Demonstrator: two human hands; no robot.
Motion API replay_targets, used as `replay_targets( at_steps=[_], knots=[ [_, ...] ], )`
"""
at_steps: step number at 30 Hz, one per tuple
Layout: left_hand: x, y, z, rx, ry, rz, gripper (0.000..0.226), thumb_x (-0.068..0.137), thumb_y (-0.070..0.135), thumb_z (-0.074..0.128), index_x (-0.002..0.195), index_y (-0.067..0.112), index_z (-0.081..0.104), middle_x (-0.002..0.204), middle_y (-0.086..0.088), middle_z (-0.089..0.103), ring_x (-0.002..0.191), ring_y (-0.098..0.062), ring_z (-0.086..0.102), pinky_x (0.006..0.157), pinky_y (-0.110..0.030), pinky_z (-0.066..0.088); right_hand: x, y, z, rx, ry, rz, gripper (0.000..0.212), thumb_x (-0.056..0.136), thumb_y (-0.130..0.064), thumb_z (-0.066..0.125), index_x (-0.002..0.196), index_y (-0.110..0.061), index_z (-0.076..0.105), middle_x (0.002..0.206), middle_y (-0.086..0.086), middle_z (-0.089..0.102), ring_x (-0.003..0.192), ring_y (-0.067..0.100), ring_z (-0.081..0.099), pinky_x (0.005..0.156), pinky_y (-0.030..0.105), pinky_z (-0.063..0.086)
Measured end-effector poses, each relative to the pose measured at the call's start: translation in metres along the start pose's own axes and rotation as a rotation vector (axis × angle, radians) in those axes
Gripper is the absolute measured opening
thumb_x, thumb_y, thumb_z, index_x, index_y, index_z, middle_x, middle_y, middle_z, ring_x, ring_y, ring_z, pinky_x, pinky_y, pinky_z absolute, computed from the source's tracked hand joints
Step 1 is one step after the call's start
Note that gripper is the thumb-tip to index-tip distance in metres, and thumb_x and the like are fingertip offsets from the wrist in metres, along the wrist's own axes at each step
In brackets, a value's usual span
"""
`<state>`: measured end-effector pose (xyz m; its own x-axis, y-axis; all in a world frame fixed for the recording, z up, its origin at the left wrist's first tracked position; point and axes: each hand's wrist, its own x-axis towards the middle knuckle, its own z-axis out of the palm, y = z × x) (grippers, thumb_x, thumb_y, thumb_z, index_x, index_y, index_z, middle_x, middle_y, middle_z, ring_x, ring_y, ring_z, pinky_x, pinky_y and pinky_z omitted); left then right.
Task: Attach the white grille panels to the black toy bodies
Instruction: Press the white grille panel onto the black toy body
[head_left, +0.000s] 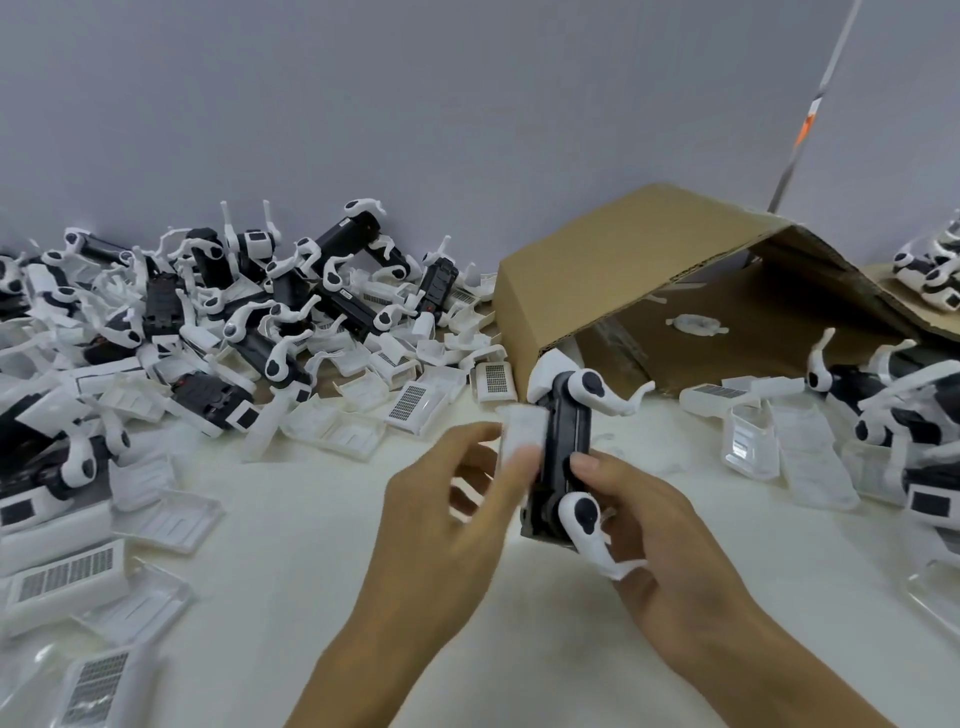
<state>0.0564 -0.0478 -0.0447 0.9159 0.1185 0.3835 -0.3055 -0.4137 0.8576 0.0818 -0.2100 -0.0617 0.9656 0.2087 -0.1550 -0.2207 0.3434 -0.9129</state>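
— White tabletop against a plain grey wall — what's lying about?

— At the back left, a heap of black toy bodies with white legs, tangled together with loose white grille panels. More panels lie scattered down the left edge and to the right.

— Any containers?

— One cardboard box, tipped on its side with its opening facing the camera. Inside, a single small white part lies on the lower wall; little else shows in there. A few finished-looking toys rest on a flap at the far right.

— And the hands?

— The right hand is wrapped around a black toy body, thumb on its side, holding it upright above the table, just in front of the box. The left hand pinches a white grille panel between thumb and fingers, pressed against the body's left side. It's blurred, so I cannot tell whether the panel is seated
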Motion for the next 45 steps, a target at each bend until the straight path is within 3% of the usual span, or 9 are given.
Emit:
replay_targets(
  at_steps=[6,10,12,15,21,26,32,42,45],
  knots=[
    [-0.001,0.003,0.006,-0.218,0.016,-0.154,0.034,0.077,0.055,0.068,0.102,0.033,0.07,0.088,0.007,0.074,0.083,-0.012,0.069,0.074,-0.031,0.059,-0.007,-0.003,0.001,-0.138,-0.142,-0.135,0.036,0.076,-0.034,0.073,0.11,-0.023,0.078,0.106,0.007,0.077,0.102,0.026,0.073,0.086,0.034,0.059],
    [-0.002,0.003,0.007,-0.385,0.005,-0.185,0.034,0.073,0.049,0.078,0.098,0.026,0.078,0.085,0.001,0.076,0.077,-0.012,0.072,0.058,-0.016,0.055,-0.007,-0.002,0.003,-0.258,-0.15,-0.212,0.031,0.084,-0.037,0.065,0.113,-0.04,0.076,0.113,-0.001,0.077,0.109,0.022,0.071,0.099,0.046,0.054],
    [-0.002,0.002,0.006,-0.413,-0.043,-0.215,0.033,0.073,0.05,0.082,0.096,0.027,0.076,0.085,0.0,0.076,0.075,-0.011,0.072,0.057,-0.015,0.054,-0.007,-0.001,0.002,-0.282,-0.152,-0.218,0.031,0.086,-0.036,0.063,0.114,-0.038,0.076,0.114,0.002,0.076,0.112,0.026,0.068,0.103,0.054,0.049],
    [-0.001,0.0,0.004,-0.524,-0.187,-0.32,0.045,0.066,0.055,0.082,0.098,0.026,0.068,0.091,-0.004,0.074,0.078,-0.016,0.071,0.063,-0.019,0.053,-0.008,0.001,0.0,-0.204,-0.206,-0.164,0.033,0.087,-0.033,0.061,0.114,-0.025,0.077,0.124,0.007,0.071,0.117,0.026,0.066,0.098,0.041,0.053],
    [-0.011,0.003,0.019,-0.372,-0.194,-0.184,0.037,0.075,0.055,0.075,0.107,0.041,0.062,0.094,0.004,0.075,0.081,-0.017,0.074,0.062,-0.024,0.058,-0.012,0.002,0.004,-0.359,-0.007,-0.218,0.054,0.077,-0.076,0.061,0.105,-0.032,0.075,0.109,-0.002,0.075,0.104,0.014,0.072,0.087,0.034,0.058],
    [-0.012,-0.001,0.016,-0.224,-0.151,-0.089,0.053,0.065,0.059,0.08,0.108,0.051,0.051,0.102,0.016,0.07,0.091,-0.011,0.072,0.065,-0.024,0.059,-0.013,-0.01,0.001,-0.414,-0.051,-0.329,0.027,0.067,-0.065,0.074,0.089,-0.05,0.078,0.093,-0.012,0.078,0.09,0.005,0.075,0.071,0.013,0.057],
    [-0.004,-0.005,0.008,-0.502,-0.28,-0.179,0.048,0.071,0.043,0.076,0.117,0.029,0.069,0.102,-0.002,0.076,0.09,-0.017,0.073,0.07,-0.02,0.054,-0.01,-0.015,-0.004,-0.407,0.042,-0.413,0.024,0.072,-0.06,0.063,0.081,-0.046,0.08,0.087,-0.014,0.078,0.088,0.003,0.071,0.071,0.01,0.053],
    [-0.004,-0.006,0.013,-0.681,-0.212,-0.168,0.039,0.077,0.034,0.076,0.115,0.023,0.073,0.109,-0.012,0.075,0.1,-0.029,0.072,0.076,-0.027,0.057,-0.019,-0.016,-0.001,-0.495,0.003,-0.466,0.027,0.085,-0.048,0.07,0.107,-0.035,0.076,0.104,-0.013,0.077,0.102,0.011,0.07,0.08,0.019,0.055],
    [-0.005,-0.004,0.016,-0.608,-0.123,-0.108,0.039,0.072,0.035,0.08,0.11,0.03,0.073,0.102,-0.007,0.077,0.093,-0.027,0.073,0.065,-0.034,0.059,-0.02,-0.016,-0.001,-0.521,0.003,-0.487,0.026,0.088,-0.045,0.063,0.11,-0.038,0.075,0.106,-0.016,0.076,0.105,0.006,0.068,0.082,0.013,0.053]
  ],
)
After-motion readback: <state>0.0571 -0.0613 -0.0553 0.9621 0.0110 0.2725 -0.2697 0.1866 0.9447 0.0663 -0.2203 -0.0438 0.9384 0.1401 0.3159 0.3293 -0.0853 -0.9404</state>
